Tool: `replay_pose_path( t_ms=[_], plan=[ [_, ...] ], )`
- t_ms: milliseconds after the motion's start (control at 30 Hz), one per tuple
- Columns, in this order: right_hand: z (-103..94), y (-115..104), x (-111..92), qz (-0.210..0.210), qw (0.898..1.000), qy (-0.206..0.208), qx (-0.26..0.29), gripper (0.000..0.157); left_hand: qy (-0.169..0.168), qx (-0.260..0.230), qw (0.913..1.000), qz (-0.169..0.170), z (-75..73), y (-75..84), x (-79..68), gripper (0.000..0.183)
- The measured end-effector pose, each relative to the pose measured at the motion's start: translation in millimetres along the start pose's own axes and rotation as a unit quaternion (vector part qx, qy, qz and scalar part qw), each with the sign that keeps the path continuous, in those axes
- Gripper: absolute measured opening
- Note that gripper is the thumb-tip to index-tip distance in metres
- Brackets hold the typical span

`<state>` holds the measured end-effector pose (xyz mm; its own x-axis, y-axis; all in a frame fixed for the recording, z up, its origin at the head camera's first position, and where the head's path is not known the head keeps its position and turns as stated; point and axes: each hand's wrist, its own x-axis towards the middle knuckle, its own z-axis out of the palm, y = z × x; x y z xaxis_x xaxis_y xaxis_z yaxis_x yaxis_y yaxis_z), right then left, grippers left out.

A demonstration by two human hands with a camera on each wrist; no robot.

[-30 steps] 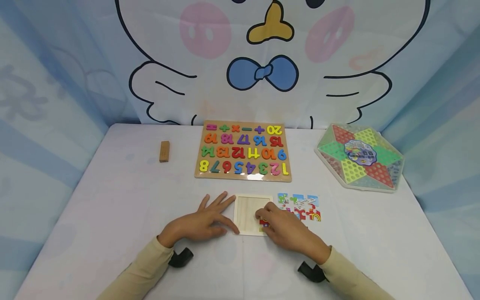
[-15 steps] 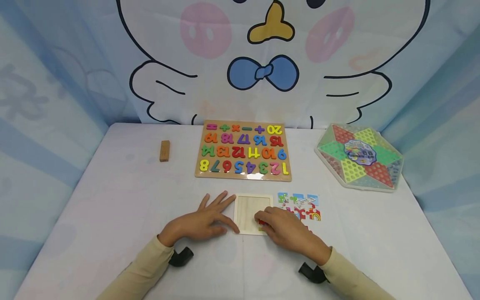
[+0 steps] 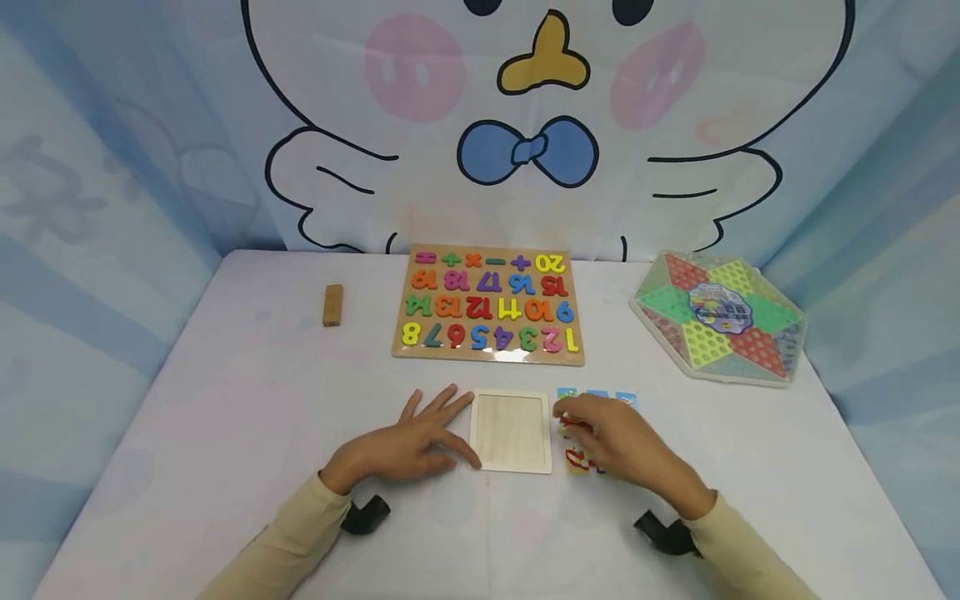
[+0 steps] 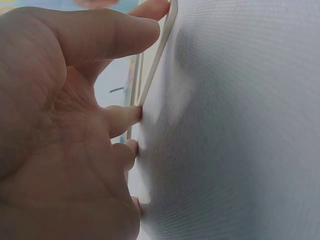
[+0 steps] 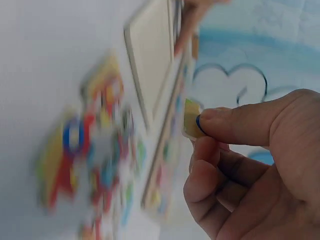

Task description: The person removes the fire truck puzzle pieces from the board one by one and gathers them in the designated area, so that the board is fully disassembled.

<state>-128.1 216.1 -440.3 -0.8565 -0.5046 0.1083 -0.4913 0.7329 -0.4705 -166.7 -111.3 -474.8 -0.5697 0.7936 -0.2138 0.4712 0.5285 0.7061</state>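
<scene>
My left hand (image 3: 405, 447) lies with its fingers spread at the left edge of a light wooden puzzle tray (image 3: 512, 433); index finger and thumb side touch or nearly touch its frame. Bare wood shows inside the tray. Just right of the tray, my right hand (image 3: 622, 437) is raised over loose jigsaw pieces (image 3: 577, 463), hiding many of them. The right wrist view shows its thumb and index finger pinching a small yellow-green jigsaw piece (image 5: 190, 116), partly covered by the thumb. Below it, colourful jigsaw pieces (image 5: 62, 167) appear blurred on the tablecloth.
Behind the tray lies a wooden number board (image 3: 487, 307) with coloured numerals. A hexagonal game box (image 3: 712, 350) is at the back right. At the back left stands a small wooden block (image 3: 333, 306). Printed curtains enclose the table.
My right hand has lifted off the tray's lower right and moved right over the loose pieces, carrying the jigsaw piece. The left hand stays in place.
</scene>
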Motion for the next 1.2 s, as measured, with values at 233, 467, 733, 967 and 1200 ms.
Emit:
replay_pose_path(
  t_ms=[233, 467, 733, 967, 1200],
  plan=[
    [-41.5, 44.2, -35.1, 0.083, 0.996, -0.022, 0.005, 0.024, 0.004, 0.001, 1.0000, -0.007, 1.6, -1.2, 0.8, 0.029],
    [-44.0, 63.2, -62.0, 0.102, 0.991, -0.077, 0.023, 0.023, 0.003, 0.004, 1.0000, -0.003, 0.6, -2.9, -0.3, 0.029],
    [-30.1, 59.8, -67.4, 0.089, 0.990, -0.098, 0.045, 0.022, 0.001, -0.006, 1.0000, 0.008, 0.7, -1.9, 0.7, 0.030],
    [-20.5, 55.3, -69.4, 0.083, 0.995, -0.062, 0.003, 0.024, 0.000, -0.008, 0.9999, 0.009, 0.8, -2.1, 0.6, 0.030],
    [-15.2, 51.3, -70.4, 0.104, 0.993, -0.048, -0.035, 0.022, 0.000, -0.007, 0.9999, 0.008, 0.7, -2.1, 0.9, 0.030]
  ],
)
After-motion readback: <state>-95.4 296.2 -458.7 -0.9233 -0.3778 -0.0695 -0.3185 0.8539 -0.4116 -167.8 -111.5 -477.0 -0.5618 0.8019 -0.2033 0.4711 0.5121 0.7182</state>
